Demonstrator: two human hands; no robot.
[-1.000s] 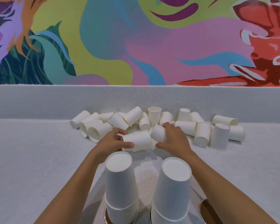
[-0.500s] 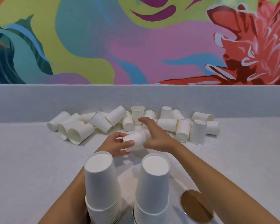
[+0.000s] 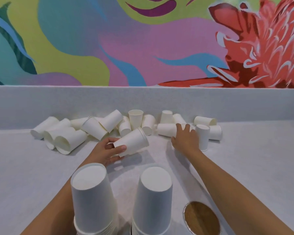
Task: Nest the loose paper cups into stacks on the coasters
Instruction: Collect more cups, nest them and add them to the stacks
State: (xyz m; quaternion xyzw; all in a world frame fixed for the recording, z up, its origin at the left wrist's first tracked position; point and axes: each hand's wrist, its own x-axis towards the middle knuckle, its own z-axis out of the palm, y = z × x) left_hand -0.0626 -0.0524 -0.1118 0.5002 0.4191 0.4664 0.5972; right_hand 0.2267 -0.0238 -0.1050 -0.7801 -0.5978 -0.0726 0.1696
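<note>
Two tall stacks of upside-down white paper cups stand close to me: a left stack (image 3: 93, 199) and a right stack (image 3: 154, 200), whose coasters are mostly hidden under them. A bare round wooden coaster (image 3: 201, 217) lies to their right. My left hand (image 3: 105, 150) grips nested white cups (image 3: 134, 141), tilted with the mouth pointing up and right. My right hand (image 3: 185, 138) reaches over a cup lying on its side (image 3: 166, 129) in the loose pile, fingers spread and touching it. Several loose cups (image 3: 71, 133) lie along the back ledge.
The white counter (image 3: 24, 175) runs left and right, with a low white ledge (image 3: 143, 100) behind the pile and a colourful mural above. An upright upside-down cup (image 3: 203, 138) stands just right of my right hand.
My right hand has let go of the nested cups and moved right to the pile. My left hand now holds them alone, tilted upward. The camera turned slightly, showing the bare coaster.
</note>
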